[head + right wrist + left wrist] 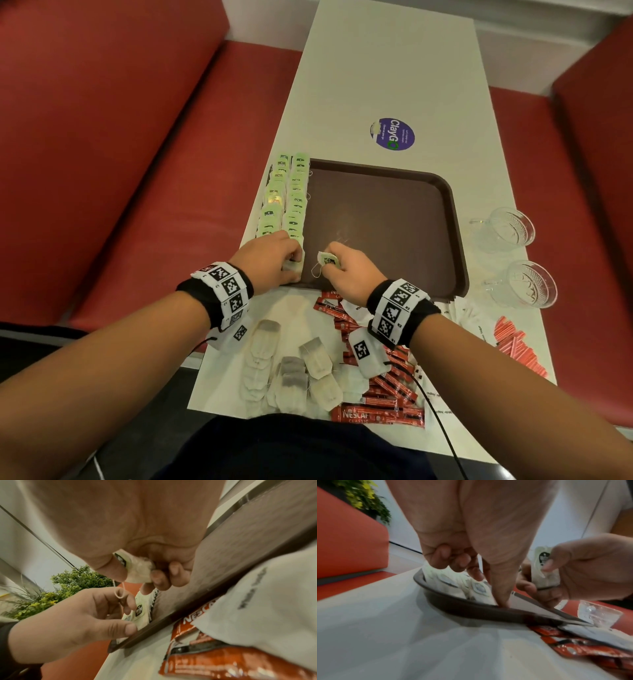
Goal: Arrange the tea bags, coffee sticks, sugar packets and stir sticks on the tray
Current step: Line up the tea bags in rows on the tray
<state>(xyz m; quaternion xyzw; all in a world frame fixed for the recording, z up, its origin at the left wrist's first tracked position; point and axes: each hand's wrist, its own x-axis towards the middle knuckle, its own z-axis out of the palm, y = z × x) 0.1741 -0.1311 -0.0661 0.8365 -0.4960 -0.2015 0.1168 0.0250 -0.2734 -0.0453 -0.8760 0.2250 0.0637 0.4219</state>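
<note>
Already two rows of tea bags (287, 195) lay overlapping along the left edge of the brown tray (394, 205), presumably so the rest of it stayed free for the other supplies. The left hand (270, 258) was at the near-left corner of the tray, its fingers (462, 562) curled down onto the nearest bag of the row and the thumb against the tray's rim, apparently pinning the row so it would not slide. The right hand (346, 270) hovered just right of it over the tray's near edge, thumb and fingers clamped on one more tea bag (328, 259), whose string dangled in a loop; it looked ready to go in as the next bag. More loose tea bags (291, 366), red coffee sticks (380, 390), white sugar packets (476, 322) and red stir sticks (517, 346) waited on the worktop (376, 68) on the near side of the tray. Two glass cups (513, 246) stood beside the tray's right edge.
</note>
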